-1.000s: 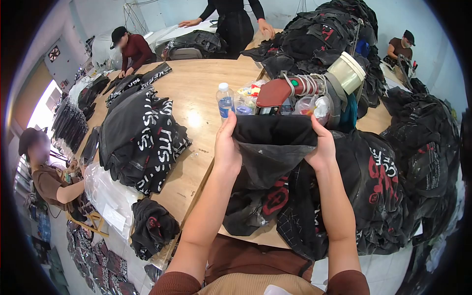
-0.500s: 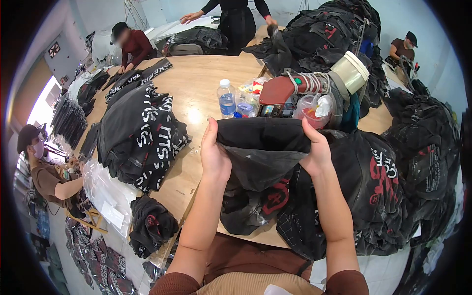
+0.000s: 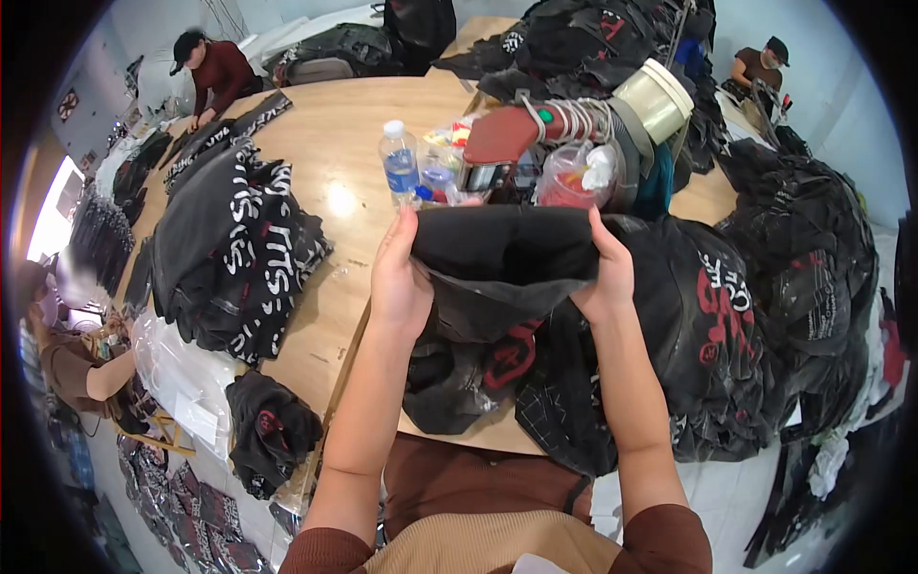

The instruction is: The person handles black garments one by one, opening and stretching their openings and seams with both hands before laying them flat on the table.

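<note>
A black garment [image 3: 497, 311] hangs between my two hands, its wide opening stretched sideways and facing me. My left hand [image 3: 400, 277] is closed on one end of the opening, thumb up along the edge. At the opposite end, my right hand [image 3: 609, 268] grips the same edge in a matching way. Below it, a dark cloth with a red print [image 3: 512, 356] lies at the table's front; I cannot tell whether it is part of the held garment.
On the wooden table [image 3: 335, 124] stand a water bottle [image 3: 399, 165], a red cord-wrapped machine [image 3: 507, 134] and a white bucket [image 3: 653, 100]. Printed black garments form piles at left [image 3: 229, 253] and right [image 3: 717, 335]. Several people work around the room.
The whole view has shifted, so the table's things sit further left and higher. Both hands still hold the garment, its opening now tilted more towards me. The standing person at the back has mostly left view.
</note>
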`<state>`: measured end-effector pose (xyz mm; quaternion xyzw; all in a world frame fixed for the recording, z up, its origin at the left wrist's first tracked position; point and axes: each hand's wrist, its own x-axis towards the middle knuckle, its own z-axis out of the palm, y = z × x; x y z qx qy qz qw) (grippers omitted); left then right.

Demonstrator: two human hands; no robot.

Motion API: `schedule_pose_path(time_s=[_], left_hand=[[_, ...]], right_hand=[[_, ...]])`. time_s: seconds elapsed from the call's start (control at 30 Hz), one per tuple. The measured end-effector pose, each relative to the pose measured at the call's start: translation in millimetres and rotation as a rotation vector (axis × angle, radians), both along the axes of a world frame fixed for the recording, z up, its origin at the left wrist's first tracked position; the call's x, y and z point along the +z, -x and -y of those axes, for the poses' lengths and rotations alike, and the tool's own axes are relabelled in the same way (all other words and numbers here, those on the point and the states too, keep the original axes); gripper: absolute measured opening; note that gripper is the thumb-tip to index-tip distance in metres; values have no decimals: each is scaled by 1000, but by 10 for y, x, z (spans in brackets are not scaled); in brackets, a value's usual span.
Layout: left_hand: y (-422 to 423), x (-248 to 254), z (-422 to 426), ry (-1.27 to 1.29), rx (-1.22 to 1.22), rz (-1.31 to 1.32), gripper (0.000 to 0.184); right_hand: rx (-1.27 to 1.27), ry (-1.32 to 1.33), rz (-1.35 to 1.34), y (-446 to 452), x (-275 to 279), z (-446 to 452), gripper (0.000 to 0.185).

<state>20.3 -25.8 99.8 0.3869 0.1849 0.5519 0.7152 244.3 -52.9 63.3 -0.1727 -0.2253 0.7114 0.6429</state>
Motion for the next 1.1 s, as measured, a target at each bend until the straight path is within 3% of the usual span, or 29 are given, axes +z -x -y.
schedule_pose_path(time_s=[0.23,0.3,0.37,0.4,0.43,0.5,0.57,0.7,0.87,1.1], left_hand=[[124,-633,586,267,-151,193,45],[160,-772,769,214,-86,177,29],[212,-776,913,89,-60,81,22],[218,-758,1006,173,-62,145,14],[212,-712,1070,177,-57,163,12],[212,-665,1162,183,-50,200,8],[204,-642,1198,141,-74,220,6],[124,-633,1295,87,-74,241,8],[76,-666,1323,90,-48,245,13],[111,-697,1318,-73,-40,82,15]], right_hand=[[-33,-40,252,81,-300,762,27],[-32,-38,281,122,-354,904,27],[-130,-113,587,217,-313,982,23],[-181,-154,740,281,-283,1013,21],[-357,-185,774,388,-266,1043,15],[-849,-350,1312,489,-160,1115,21],[-976,-582,1458,536,-95,1211,22],[-922,-571,1582,767,43,1320,21],[-875,-469,1524,903,108,1319,16],[-856,-679,1616,750,-15,1269,18]])
